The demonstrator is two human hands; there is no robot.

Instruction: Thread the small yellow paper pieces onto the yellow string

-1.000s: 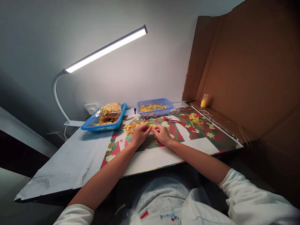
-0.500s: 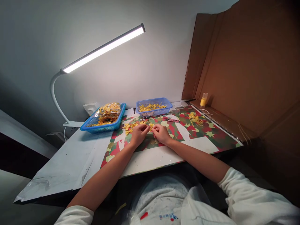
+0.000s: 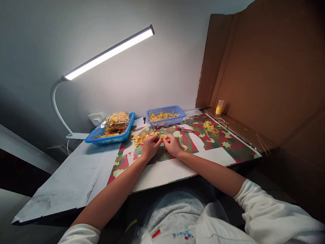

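My left hand [image 3: 151, 146] and my right hand [image 3: 173, 145] meet over the patterned table covering, fingertips pinched together. Between them shows a small yellow ribbon bow [image 3: 163, 136], partly hidden by the fingers. Just behind and left of my left hand lies a loose pile of yellow ribbon bows [image 3: 137, 139] with thin stems or ties. Beyond the hands, a pair of red-handled thread snips [image 3: 184, 130] rests on the covering. Farther right is a tangled bunch of yellow ties [image 3: 210, 128].
A blue basket [image 3: 109, 140] at the left holds a clear bag and golden pieces. Behind the hands, a periwinkle basket [image 3: 165, 111] contains more yellow bows. A lit desk lamp [image 3: 109, 53] arches above. Cardboard [image 3: 264, 74] walls the right side, near a small yellow-filled bottle [image 3: 219, 107].
My hands have drawn slightly closer, their fingertips now nearly touching around the yellow bow. The whole view has shifted a little, so the surroundings sit slightly farther left.
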